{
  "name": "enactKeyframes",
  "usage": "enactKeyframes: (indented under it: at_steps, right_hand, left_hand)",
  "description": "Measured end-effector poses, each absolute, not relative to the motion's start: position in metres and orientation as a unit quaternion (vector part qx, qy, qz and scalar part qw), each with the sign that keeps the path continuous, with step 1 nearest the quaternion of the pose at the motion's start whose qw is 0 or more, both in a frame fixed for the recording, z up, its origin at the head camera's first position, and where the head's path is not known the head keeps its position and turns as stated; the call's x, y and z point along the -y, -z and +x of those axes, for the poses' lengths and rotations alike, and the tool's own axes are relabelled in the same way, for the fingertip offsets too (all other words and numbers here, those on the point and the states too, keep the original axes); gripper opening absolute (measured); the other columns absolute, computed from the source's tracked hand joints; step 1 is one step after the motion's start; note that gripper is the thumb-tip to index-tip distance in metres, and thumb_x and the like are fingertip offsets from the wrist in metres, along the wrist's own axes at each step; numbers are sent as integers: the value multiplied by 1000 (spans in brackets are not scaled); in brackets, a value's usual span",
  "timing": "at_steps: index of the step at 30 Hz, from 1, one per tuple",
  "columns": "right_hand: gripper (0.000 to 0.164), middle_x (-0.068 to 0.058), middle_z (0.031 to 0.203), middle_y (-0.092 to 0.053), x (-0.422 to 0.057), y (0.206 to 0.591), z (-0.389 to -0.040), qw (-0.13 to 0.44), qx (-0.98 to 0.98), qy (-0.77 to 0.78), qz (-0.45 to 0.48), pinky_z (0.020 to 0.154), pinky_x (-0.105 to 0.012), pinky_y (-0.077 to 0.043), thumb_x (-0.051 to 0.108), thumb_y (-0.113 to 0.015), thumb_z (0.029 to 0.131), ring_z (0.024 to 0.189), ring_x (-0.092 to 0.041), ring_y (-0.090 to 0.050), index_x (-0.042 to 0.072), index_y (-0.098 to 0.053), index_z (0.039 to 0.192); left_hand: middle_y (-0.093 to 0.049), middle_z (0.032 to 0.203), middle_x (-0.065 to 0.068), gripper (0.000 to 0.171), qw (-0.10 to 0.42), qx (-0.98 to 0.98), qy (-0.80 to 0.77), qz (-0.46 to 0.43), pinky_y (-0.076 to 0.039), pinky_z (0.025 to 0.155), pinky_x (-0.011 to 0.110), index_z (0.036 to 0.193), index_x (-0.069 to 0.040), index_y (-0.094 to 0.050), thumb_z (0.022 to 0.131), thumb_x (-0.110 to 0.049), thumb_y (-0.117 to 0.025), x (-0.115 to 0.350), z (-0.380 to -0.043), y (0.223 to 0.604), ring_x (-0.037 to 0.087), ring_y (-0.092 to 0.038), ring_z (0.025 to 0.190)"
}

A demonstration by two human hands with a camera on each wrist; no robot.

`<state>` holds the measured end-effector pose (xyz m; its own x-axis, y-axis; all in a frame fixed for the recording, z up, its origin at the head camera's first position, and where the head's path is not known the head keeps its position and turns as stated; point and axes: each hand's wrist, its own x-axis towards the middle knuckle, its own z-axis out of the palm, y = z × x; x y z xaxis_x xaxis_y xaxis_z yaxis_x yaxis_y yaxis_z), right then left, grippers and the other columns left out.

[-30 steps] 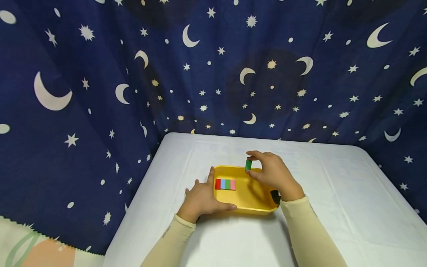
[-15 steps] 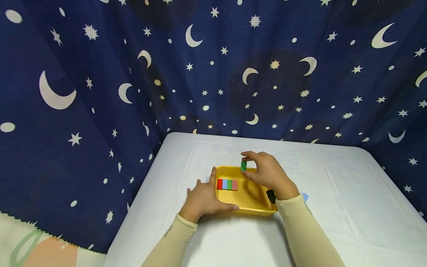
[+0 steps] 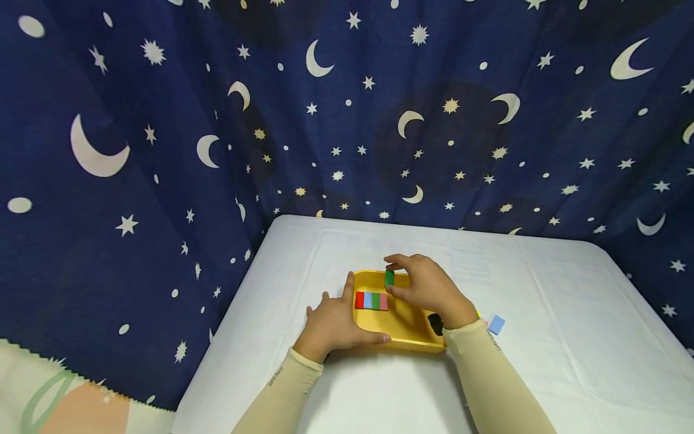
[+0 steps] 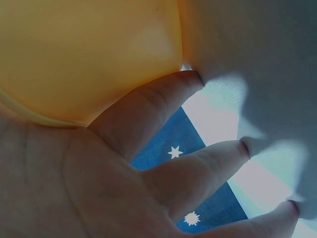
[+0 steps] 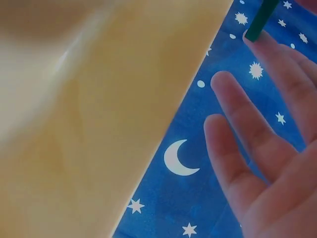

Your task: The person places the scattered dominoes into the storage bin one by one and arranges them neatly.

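Observation:
A yellow plastic tray [image 3: 403, 328] sits on the white-covered table. Inside, at its left end, red [image 3: 359, 300], light blue [image 3: 367, 301], green [image 3: 376, 301] and pink [image 3: 384, 302] blocks lie side by side in a row. My left hand [image 3: 333, 322] rests spread against the tray's left corner, thumb along the near rim and index finger along the left side; the left wrist view has its straight fingers beside the yellow wall [image 4: 89, 54]. Between thumb and fingertips, my right hand [image 3: 434, 289] pinches a green block [image 3: 389, 278] upright over the tray's far side, behind the row.
A loose light blue block [image 3: 496, 325] lies on the table right of the tray, with bits of pink and yellow showing beside my right sleeve [image 3: 493, 374], which hides the rest. A dark blue curtain [image 3: 347, 120] with moons and stars hangs behind the table [image 3: 569, 313].
My right hand has moved left and a little lower with the green block, closer to the row. The loose blue block has come out from behind the right sleeve. The left hand stays on the tray.

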<state>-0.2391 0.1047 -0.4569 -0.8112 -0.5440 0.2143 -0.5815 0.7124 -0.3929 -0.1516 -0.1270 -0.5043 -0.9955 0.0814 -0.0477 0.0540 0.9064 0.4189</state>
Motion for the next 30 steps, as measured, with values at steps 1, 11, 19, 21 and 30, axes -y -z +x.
enactKeyframes:
  at_steps: [1, 11, 19, 21, 30]
  right_hand:
    - [60, 6, 121, -76, -104, 457, -239, 39, 924, -226, 305, 104, -51, -51, 34, -87, 86, 115, -25, -66, 20, -67, 140]
    - [58, 6, 119, -76, -97, 460, -235, 22, 921, -220, 320, 100, -48, -53, 24, -84, 84, 110, -27, -68, 19, -67, 139]
    - [57, 7, 120, -76, -95, 463, -235, 26, 917, -227, 327, 102, -47, -52, 25, -85, 84, 113, -28, -67, 19, -68, 139]
    - [57, 7, 120, -76, -94, 464, -236, 25, 915, -231, 330, 103, -47, -51, 25, -85, 84, 113, -28, -67, 19, -68, 139]
    - [55, 7, 116, -76, -88, 465, -234, 16, 903, -243, 355, 98, -42, -53, 26, -86, 83, 107, -24, -67, 15, -71, 135]
  left_hand:
    - [-70, 135, 10, 164, 32, -976, -213, 35, -30, 95, 90, 172, -18, -6, 46, -107, -64, 127, -152, 504, 58, -48, 137]
    - [-67, 141, 11, 163, 33, -977, -210, 35, -32, 96, 89, 172, -22, -3, 46, -107, -62, 123, -151, 504, 56, -47, 138]
    - [-69, 137, 10, 163, 31, -977, -207, 35, -32, 96, 88, 172, -21, -4, 47, -106, -64, 124, -151, 503, 56, -47, 138]
    - [-71, 134, 9, 163, 31, -977, -210, 36, -32, 96, 88, 172, -20, -4, 47, -107, -63, 125, -151, 502, 57, -48, 138]
    - [-72, 131, 8, 162, 32, -976, -214, 37, -31, 94, 90, 172, -19, -5, 49, -105, -66, 126, -151, 502, 59, -47, 137]
